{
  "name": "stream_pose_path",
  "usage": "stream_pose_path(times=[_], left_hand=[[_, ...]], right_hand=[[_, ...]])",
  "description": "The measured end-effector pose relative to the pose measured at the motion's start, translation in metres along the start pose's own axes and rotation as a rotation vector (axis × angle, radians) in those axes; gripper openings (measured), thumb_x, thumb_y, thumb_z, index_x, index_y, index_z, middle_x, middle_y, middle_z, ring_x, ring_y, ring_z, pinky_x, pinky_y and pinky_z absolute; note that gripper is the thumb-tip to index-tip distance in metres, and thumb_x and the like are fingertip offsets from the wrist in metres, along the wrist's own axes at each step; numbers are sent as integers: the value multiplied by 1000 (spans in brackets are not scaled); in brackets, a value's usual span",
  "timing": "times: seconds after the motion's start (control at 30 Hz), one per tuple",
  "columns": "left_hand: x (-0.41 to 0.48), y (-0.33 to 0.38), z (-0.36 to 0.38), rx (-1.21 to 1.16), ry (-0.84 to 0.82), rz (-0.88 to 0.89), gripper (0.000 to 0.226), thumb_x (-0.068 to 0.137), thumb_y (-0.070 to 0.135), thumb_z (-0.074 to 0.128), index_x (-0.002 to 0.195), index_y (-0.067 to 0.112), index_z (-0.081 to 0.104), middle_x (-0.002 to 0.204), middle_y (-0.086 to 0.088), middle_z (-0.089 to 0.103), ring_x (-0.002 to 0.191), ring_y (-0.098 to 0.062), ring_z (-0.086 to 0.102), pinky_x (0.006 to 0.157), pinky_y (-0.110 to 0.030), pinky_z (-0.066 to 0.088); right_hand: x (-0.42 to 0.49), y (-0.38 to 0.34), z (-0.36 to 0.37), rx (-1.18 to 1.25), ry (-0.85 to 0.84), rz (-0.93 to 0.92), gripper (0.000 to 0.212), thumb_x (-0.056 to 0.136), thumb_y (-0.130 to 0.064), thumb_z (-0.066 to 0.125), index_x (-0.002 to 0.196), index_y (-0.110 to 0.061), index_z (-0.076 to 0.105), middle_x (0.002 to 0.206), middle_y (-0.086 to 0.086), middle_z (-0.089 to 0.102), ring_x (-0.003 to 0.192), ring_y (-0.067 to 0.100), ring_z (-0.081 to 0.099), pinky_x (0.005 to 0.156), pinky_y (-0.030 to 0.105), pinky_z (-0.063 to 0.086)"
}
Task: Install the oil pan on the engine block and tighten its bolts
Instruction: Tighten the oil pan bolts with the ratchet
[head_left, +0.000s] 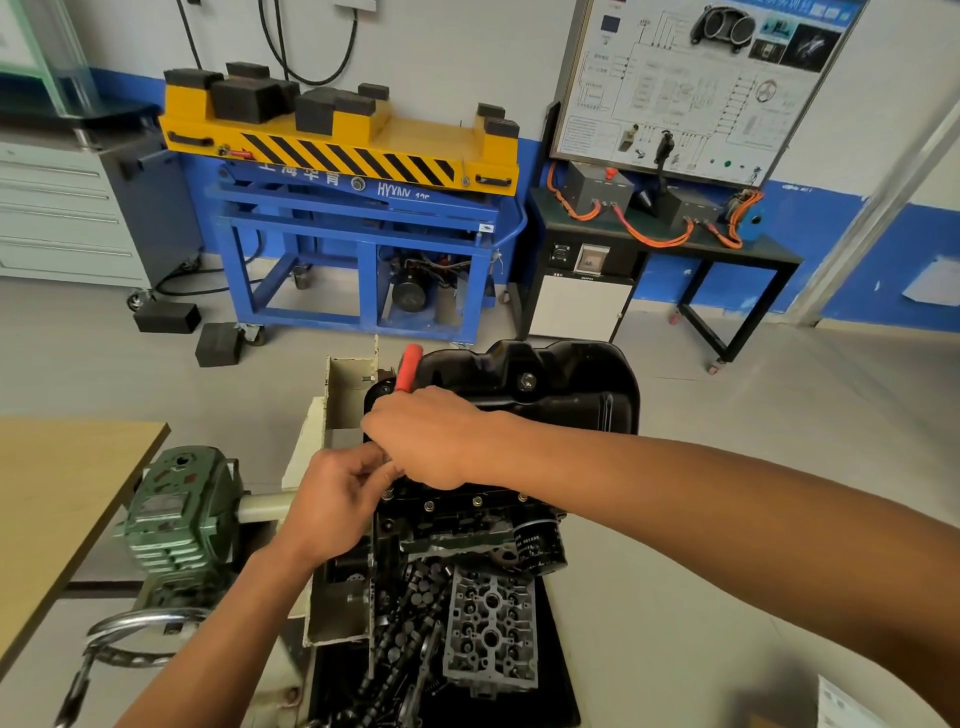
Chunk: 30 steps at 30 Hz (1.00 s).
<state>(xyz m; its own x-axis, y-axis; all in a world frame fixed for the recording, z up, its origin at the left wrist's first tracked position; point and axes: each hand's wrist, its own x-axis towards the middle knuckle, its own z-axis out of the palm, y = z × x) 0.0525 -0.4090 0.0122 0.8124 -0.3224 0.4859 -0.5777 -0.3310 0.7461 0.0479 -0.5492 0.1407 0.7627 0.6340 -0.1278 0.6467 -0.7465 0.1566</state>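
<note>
Right hand clenched round red-handled tool at oil pan corner; left hand curled alongside, hold indiscernible.

Oil pan sits on engine block, with tool handle rising at the pan's 10 o'clock corner. From the block: cylinder head at 6 o'clock, gearbox at 9 o'clock, table beyond it. Behind: lift cart at 11 o'clock, training bench at 1 o'clock.
</note>
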Motion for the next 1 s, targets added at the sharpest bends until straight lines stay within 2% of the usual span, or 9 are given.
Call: stream_pose_path(times=[0.1, 0.17, 0.3, 0.4, 0.47, 0.7, 0.83, 0.93, 1.0], left_hand=[[-1, 0, -3, -18, -8, -11, 35, 90, 32, 60, 74, 3, 70, 53, -6, 53, 47, -23, 43, 48, -37, 38], [-1, 1, -5, -23, -27, -7, 21, 91, 29, 61, 74, 22, 71, 53, 3, 52, 47, -20, 42, 49, -34, 37], [3, 2, -8, -32, -60, 26, 43, 95, 14, 64, 76, 53, 65, 57, 12, 58, 49, -11, 49, 51, -25, 42], [5, 4, -9, -42, -82, 63, 47, 95, 11, 64, 76, 55, 63, 59, 15, 55, 53, -4, 48, 54, -12, 37], [3, 3, -7, -30, -58, 61, 40, 92, 13, 63, 76, 50, 62, 61, 11, 57, 56, -9, 50, 56, -22, 42], [-8, -5, 3, -46, 66, -5, 19, 99, 35, 58, 95, 24, 73, 70, -3, 70, 59, -34, 61, 57, -46, 51], [-8, -5, 4, -10, 135, -19, 17, 96, 31, 58, 82, 30, 66, 60, 3, 60, 49, -19, 51, 48, -34, 44], [-7, -4, 7, 5, 133, -54, 25, 95, 34, 55, 80, 16, 66, 55, -1, 56, 48, -22, 45, 48, -37, 40], [-7, -3, 9, -5, 122, -59, 17, 96, 26, 58, 83, 23, 67, 56, -1, 58, 48, -22, 47, 48, -35, 41]], right_hand=[[4, 3, 3, -20, 15, -94, 19, 85, -6, 65, 98, -12, 53, 98, 3, 52, 81, 26, 57, 65, 40, 42], [6, 4, 7, -49, 36, -152, 34, 85, -9, 67, 116, -11, 53, 108, 2, 55, 96, 25, 59, 78, 42, 47], [9, 9, 14, -129, 91, -248, 74, 88, -6, 64, 151, -9, 25, 130, 5, 55, 115, 24, 54, 93, 40, 43], [7, 14, 14, -225, 118, -345, 69, 92, -11, 58, 153, -12, 25, 138, 2, 52, 124, 21, 48, 97, 35, 38], [5, 16, 16, -229, 124, -370, 66, 93, -11, 57, 152, -13, 28, 139, 2, 51, 125, 21, 48, 96, 35, 39], [3, 14, 12, -95, 45, -193, 58, 88, -12, 65, 140, -11, 38, 115, 5, 54, 93, 25, 58, 61, 35, 39], [-5, 14, 5, -67, 33, -78, 35, 95, -21, 57, 126, -9, 45, 99, 6, 54, 67, 21, 45, 46, 31, 21], [-12, 7, 4, 16, 69, -2, 24, 101, -29, 49, 113, -8, 54, 79, -2, 43, 57, 13, 36, 44, 29, 21], [-15, 1, 2, 66, 60, 43, 20, 102, -28, 49, 95, -11, 58, 70, -6, 34, 55, 8, 32, 44, 28, 23]])
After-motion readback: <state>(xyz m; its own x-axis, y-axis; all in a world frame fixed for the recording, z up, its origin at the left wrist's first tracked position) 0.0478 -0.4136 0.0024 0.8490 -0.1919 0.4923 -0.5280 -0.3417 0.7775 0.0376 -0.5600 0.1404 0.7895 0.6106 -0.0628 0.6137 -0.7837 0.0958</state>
